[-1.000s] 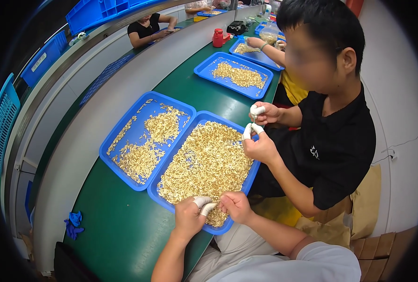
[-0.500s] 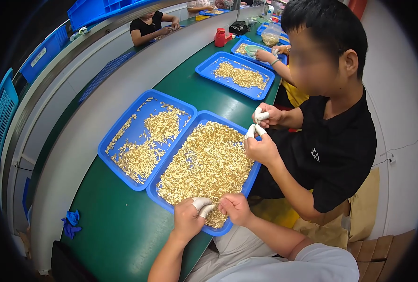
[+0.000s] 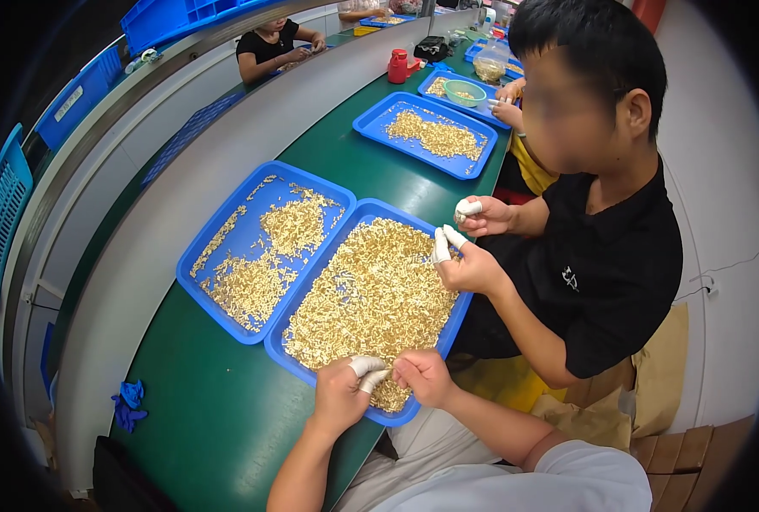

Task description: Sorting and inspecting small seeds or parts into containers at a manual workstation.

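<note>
My left hand (image 3: pixel 341 397), with pale finger cots on its thumb and a finger, is closed in a pinch over the near end of a blue tray (image 3: pixel 403 416). Opposite it, my right hand (image 3: pixel 426 378) is bare and pinched as well, its fingertips almost meeting the left ones. Whatever lies between the fingertips is too small to make out. Small gold-coloured metal pieces (image 3: pixel 371 290) cover most of this tray. A second blue tray (image 3: pixel 247 235) touches its left side and carries two heaps and a thin line of similar pieces.
A co-worker in black sits at the right, their cotted hands (image 3: pixel 473 243) beside my tray. Farther along the green table (image 3: pixel 200 392) stand another blue tray (image 3: pixel 379 128), a green basket (image 3: pixel 465 92) and a red flask (image 3: pixel 398 66). Crumpled blue gloves (image 3: pixel 129 405) lie at left.
The co-worker's two hands have drawn apart. Farther off, another person's hand has left the green basket and moved right. My own hands have hardly moved.
</note>
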A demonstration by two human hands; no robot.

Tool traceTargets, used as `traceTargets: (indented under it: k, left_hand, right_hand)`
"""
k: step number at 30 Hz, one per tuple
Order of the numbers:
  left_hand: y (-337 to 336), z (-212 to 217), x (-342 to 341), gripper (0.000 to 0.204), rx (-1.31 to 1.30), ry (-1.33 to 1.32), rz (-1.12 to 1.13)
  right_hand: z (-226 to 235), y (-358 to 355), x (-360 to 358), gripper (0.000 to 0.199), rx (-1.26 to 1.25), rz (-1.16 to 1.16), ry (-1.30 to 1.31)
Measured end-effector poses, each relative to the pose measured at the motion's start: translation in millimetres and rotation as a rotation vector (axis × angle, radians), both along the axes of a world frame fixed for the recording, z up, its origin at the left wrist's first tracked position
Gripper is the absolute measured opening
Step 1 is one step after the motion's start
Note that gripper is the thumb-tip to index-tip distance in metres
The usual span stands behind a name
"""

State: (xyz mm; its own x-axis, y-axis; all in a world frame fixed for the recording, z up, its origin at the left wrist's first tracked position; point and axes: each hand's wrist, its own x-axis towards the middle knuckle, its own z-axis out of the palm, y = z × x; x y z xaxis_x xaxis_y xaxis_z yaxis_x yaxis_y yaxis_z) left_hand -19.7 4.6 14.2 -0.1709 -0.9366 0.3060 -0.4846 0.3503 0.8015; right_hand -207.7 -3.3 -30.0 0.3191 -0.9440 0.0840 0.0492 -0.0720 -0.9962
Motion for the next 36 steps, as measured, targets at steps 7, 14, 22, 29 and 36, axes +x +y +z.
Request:
traceTargets:
  k: [7,14,22,29,36]
  left_hand:
    - [-2.2,0.3,-2.5,0.013,0.019,0.026,0.017]
    - [-5.8,-5.6,2.7,0.013,-0.066,0.051,0.010]
    - [-5.8,-8.1,0.4,0.012,-0.086,0.069,0.031]
    - [-9.8,-4.9,17.0,0.013,0.037,0.032,-0.024]
    - [-73.7,28.2,84.0,0.040,-0.372,-0.385,0.470]
  right_hand:
    - [-2.0,-4.8,-1.7,0.033,0.050,-0.004,-0.003]
    - [-1.1,-8.5,0.8,0.032,0.011,0.002,0.001]
    - [-1.2,-5.4,0.4,0.035,-0.026,0.008,0.003]
    - [-3.2,-7.0,-1.9,0.034,-0.045,-0.009,-0.027]
    - [-1.8,-6.9,-0.5,0.036,-0.041,-0.042,-0.051]
